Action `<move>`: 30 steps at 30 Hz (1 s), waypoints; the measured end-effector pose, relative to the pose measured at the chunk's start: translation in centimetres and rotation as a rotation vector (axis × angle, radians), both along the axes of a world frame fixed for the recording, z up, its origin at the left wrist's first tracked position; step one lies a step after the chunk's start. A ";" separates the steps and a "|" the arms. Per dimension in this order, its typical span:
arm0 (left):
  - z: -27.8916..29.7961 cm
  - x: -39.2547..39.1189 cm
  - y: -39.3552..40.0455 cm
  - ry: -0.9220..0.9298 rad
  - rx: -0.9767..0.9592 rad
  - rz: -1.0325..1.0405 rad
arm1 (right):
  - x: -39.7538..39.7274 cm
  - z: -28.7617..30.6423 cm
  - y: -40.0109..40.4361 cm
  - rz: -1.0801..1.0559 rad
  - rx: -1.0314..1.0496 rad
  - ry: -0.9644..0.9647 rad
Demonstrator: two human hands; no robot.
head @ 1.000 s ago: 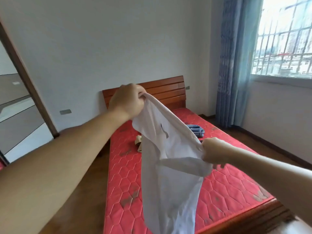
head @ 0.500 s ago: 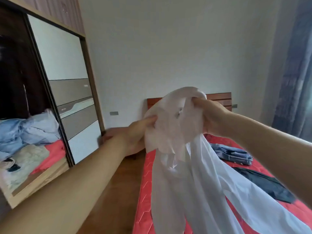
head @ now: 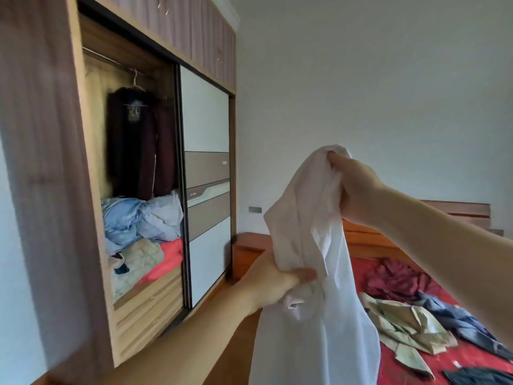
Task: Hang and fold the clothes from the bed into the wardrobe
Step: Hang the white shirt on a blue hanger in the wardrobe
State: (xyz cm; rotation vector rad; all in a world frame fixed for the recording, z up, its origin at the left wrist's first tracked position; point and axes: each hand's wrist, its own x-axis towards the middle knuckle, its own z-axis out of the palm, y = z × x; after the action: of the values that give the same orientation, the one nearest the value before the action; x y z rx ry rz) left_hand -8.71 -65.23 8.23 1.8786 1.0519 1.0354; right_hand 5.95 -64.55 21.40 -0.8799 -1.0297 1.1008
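Both arms reach forward. The right hand (head: 352, 187), raised, grips the top of a white shirt (head: 313, 273); the left hand (head: 274, 282), lower, pinches its bunched, possibly collar, edge. The shirt hangs between wardrobe (head: 155, 190) and bed (head: 388, 365).

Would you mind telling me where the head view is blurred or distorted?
Head view: the wardrobe frame at left is smeared by motion blur and bowed by the wide-angle lens; the white garment and both hands look fairly sharp; soft daylight, no glare.

White walls (head: 361, 93), wooden floor (head: 244, 334), perhaps a bedside cabinet (head: 247, 254), daylit.
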 end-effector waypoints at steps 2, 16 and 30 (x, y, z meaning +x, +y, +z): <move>-0.5 -3.7 0.7 -0.058 -0.039 0.070 | -2.4 -0.5 1.5 -0.021 0.001 -0.090; -0.2 -28.4 9.1 -0.118 -0.012 0.740 | -21.4 -9.6 17.8 0.246 0.040 -0.617; 3.8 -45.5 29.5 0.004 -0.021 0.927 | -38.8 -9.4 41.6 0.404 0.025 -0.440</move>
State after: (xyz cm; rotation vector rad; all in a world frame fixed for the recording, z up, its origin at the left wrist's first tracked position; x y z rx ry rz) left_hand -54.18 -35.72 12.05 1.3404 1.9996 1.4876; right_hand -32.88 -22.96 11.97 -0.9397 -1.6361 1.2515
